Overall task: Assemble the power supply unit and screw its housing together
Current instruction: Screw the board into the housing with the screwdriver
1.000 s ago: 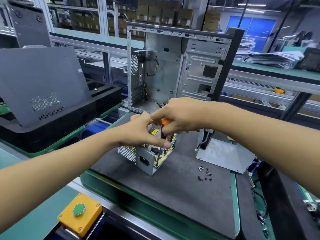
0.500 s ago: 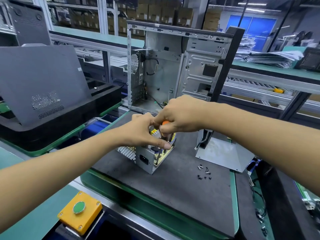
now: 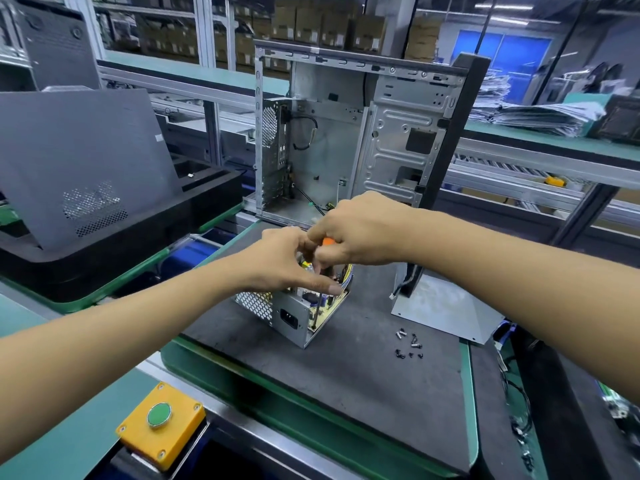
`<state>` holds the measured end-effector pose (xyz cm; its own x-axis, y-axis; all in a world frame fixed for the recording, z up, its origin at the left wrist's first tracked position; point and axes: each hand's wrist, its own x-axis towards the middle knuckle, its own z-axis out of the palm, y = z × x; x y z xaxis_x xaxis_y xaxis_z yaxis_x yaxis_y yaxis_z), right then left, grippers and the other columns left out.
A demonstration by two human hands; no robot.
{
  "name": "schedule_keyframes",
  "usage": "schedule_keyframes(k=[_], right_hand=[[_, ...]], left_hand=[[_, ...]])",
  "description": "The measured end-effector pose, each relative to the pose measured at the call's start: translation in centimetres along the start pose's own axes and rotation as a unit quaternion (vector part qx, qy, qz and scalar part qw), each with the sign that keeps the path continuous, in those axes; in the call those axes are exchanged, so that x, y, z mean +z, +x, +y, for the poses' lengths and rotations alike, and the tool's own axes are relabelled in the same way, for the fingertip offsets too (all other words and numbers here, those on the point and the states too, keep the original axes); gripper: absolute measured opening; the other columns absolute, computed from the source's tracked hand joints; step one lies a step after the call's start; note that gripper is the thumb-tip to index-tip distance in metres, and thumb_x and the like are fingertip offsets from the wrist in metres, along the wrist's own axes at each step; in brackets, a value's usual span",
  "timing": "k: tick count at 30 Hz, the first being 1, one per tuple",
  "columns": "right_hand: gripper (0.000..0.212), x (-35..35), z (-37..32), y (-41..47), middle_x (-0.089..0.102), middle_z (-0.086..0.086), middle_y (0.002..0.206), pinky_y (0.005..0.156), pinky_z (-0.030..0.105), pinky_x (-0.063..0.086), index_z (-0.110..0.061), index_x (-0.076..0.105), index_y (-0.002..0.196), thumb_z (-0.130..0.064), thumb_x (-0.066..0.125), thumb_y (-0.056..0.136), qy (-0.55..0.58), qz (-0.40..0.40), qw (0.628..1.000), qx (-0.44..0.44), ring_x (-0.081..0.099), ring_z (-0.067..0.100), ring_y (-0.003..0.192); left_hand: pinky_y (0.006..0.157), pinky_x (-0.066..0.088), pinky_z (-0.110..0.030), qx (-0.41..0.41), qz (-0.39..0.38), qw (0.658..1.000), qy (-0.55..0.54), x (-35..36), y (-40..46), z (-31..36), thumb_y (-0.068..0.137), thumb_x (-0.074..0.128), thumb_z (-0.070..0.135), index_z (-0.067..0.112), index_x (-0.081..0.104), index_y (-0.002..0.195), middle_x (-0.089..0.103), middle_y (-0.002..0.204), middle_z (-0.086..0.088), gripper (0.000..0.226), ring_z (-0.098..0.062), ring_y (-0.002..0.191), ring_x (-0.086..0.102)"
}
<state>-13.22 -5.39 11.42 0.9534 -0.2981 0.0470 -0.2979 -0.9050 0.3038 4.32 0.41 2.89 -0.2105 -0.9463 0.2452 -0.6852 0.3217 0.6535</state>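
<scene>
Power supply unit [image 3: 298, 317] sits open-topped on the dark mat [image 3: 346, 382] of the bench, near the mat's middle, one corner turned toward the camera. Perforated metal side faces left; the power socket face points toward the viewer; the yellowish circuit board [image 3: 327, 315] shows along the right edge.

Right hand [image 3: 360, 230] is directly above the unit, fingers curled round the orange handle of a screwdriver [image 3: 317, 299]. The thin shaft runs down, nearly upright, its tip meeting the board's near corner.

Left hand [image 3: 284, 261] rests on the unit's top from the left. Thumb stretches out to the right, just beside or touching the shaft; cannot tell which. The other fingers bend toward the right hand; whether they pinch anything is hidden.

Loose screws [image 3: 408, 344], some silver and some black, lie on the mat to the right of the unit, well apart from it. A flat metal cover panel [image 3: 446, 313] lies behind them. An open computer case [image 3: 360, 140] stands upright at the mat's far edge. A yellow box with a green push-button [image 3: 160, 414] sits at the near left.
</scene>
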Motion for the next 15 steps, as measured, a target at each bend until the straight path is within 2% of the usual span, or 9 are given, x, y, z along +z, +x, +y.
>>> schedule_keyframes(k=[1, 4, 6, 7, 9, 11, 13, 15], right_hand=[[0.015, 0.0, 0.0, -0.1, 0.045, -0.008, 0.06, 0.051, 0.03, 0.025, -0.036, 0.045, 0.091, -0.05, 0.05, 0.086, 0.006, 0.003, 1.0, -0.005, 0.046, 0.017, 0.057], [0.029, -0.5, 0.0, -0.3, 0.045, -0.011, 0.059, 0.049, 0.03, 0.025, -0.039, 0.036, 0.097, -0.035, 0.059, 0.081, 0.035, -0.005, 0.999, -0.026, 0.043, 0.004, 0.053], [0.025, -1.0, 0.1, -0.1, 0.049, -0.011, 0.058, 0.05, 0.029, 0.026, -0.036, 0.042, 0.097, -0.028, 0.059, 0.081, 0.044, -0.017, 0.999, -0.02, 0.047, 0.004, 0.054], [0.02, -1.1, 0.1, -0.1, 0.053, -0.01, 0.057, 0.05, 0.028, 0.026, -0.034, 0.046, 0.094, -0.029, 0.06, 0.081, 0.05, -0.027, 0.998, -0.013, 0.052, 0.001, 0.058], [0.012, -1.1, 0.2, 0.1, 0.058, -0.01, 0.055, 0.051, 0.027, 0.028, -0.031, 0.051, 0.089, -0.033, 0.061, 0.082, 0.052, -0.038, 0.998, -0.001, 0.054, 0.001, 0.059], [0.01, -0.9, 0.2, 0.2, 0.056, -0.008, 0.059, 0.053, 0.029, 0.032, -0.029, 0.058, 0.09, -0.037, 0.06, 0.084, 0.037, -0.032, 0.999, 0.011, 0.05, 0.004, 0.058], [0.013, -0.8, 0.1, 0.3, 0.054, -0.008, 0.062, 0.054, 0.03, 0.032, -0.028, 0.062, 0.09, -0.04, 0.058, 0.085, 0.031, -0.027, 0.999, 0.019, 0.049, 0.005, 0.061], [0.018, -1.0, -0.1, 0.5, 0.052, -0.007, 0.06, 0.052, 0.029, 0.028, -0.027, 0.059, 0.082, -0.044, 0.054, 0.081, 0.041, -0.026, 0.999, 0.018, 0.048, 0.005, 0.059]], left_hand=[[0.089, 0.049, -0.023, 0.0, -0.014, 1.0, -0.017, -0.2, 0.0, -0.2, 0.067, 0.088, 0.062, 0.029, 0.075, 0.085, 0.075, 0.089, 0.009, 0.04, -0.007, 0.092, 0.068], [0.101, 0.051, -0.04, 0.019, -0.094, 0.994, -0.061, -1.1, -0.1, -0.2, 0.082, 0.086, 0.042, 0.019, 0.077, 0.1, 0.077, 0.102, 0.005, 0.03, -0.015, 0.103, 0.07], [0.103, 0.049, -0.031, 0.046, -0.119, 0.989, -0.079, -1.2, 0.0, -0.2, 0.088, 0.083, 0.031, 0.013, 0.075, 0.107, 0.077, 0.108, 0.004, 0.026, -0.013, 0.108, 0.069], [0.101, 0.048, -0.025, 0.053, -0.12, 0.987, -0.091, -1.1, 0.1, 0.0, 0.089, 0.083, 0.029, 0.016, 0.074, 0.107, 0.077, 0.108, 0.004, 0.025, -0.012, 0.11, 0.067], [0.095, 0.047, -0.02, 0.029, -0.076, 0.993, -0.084, -0.6, 0.0, 0.3, 0.079, 0.087, 0.046, 0.028, 0.073, 0.102, 0.076, 0.105, 0.01, 0.032, -0.006, 0.111, 0.064], [0.097, 0.048, -0.029, -0.013, -0.018, 1.0, -0.016, -0.2, 0.0, 0.1, 0.063, 0.085, 0.069, 0.03, 0.076, 0.091, 0.075, 0.095, 0.015, 0.049, -0.006, 0.109, 0.063], [0.101, 0.05, -0.041, -0.025, -0.017, 0.999, 0.01, -0.2, 0.0, 0.1, 0.058, 0.083, 0.075, 0.023, 0.078, 0.086, 0.075, 0.088, 0.013, 0.059, -0.01, 0.102, 0.067], [0.102, 0.05, -0.045, -0.015, -0.043, 0.999, -0.017, -0.5, -0.1, 0.4, 0.061, 0.084, 0.072, 0.019, 0.078, 0.086, 0.076, 0.085, 0.014, 0.058, -0.01, 0.095, 0.069]])
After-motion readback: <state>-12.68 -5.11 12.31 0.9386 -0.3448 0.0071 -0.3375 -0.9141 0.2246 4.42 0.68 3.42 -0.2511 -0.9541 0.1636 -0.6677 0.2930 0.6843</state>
